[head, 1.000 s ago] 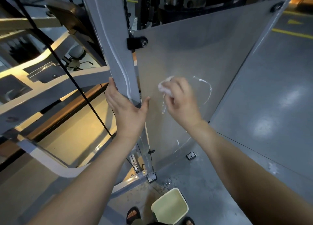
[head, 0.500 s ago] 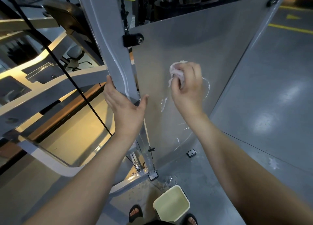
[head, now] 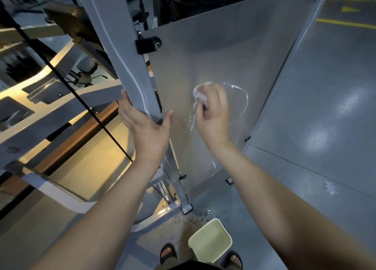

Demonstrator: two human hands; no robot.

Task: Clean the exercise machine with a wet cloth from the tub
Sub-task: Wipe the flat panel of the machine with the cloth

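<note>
Right hand [head: 213, 115] grips wet white cloth [head: 200, 94], pressed against grey machine panel [head: 234, 52]. Left hand [head: 145, 125] flat, fingers straight, on frame post [head: 122, 60]. Tub [head: 210, 240] on floor between feet.

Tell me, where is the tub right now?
In the head view the tub sits on the floor at the bottom, right of centre, between the person's sandalled feet, just below the splashed water drops.

I log no legible text, labels or numbers, only a yellow arrow [head: 350, 9] painted on the floor [head: 325, 82].
</note>
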